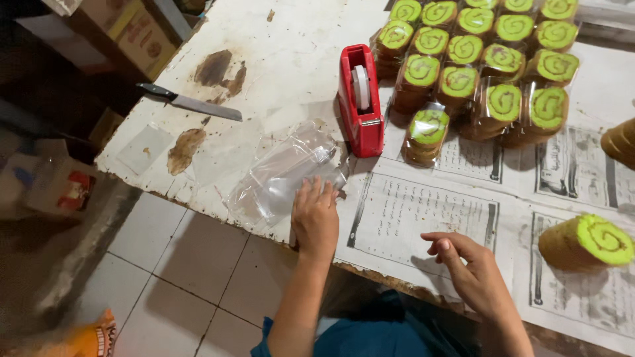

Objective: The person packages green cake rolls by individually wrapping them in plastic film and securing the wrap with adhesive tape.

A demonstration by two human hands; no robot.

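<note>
1. At the near edge of a worn white table (278,59), the left hand (315,218) lies palm down, fingers together and flat, on a stack of clear plastic bags (284,175).
2. The right hand (471,268) hovers just above newspaper sheets (410,215), fingers loosely curled and holding nothing.
3. A red tape dispenser (360,99) stands just beside the bags, on their right.
4. Behind it, many wrapped slices of green-swirled roll cake (486,56) sit packed in rows (one wrapped slice (426,135) stands a little apart in front).
5. An unwrapped cake slice (587,242) lies on the paper to the right of the right hand.
6. A knife (192,102) rests well apart, at the table's left.
</note>
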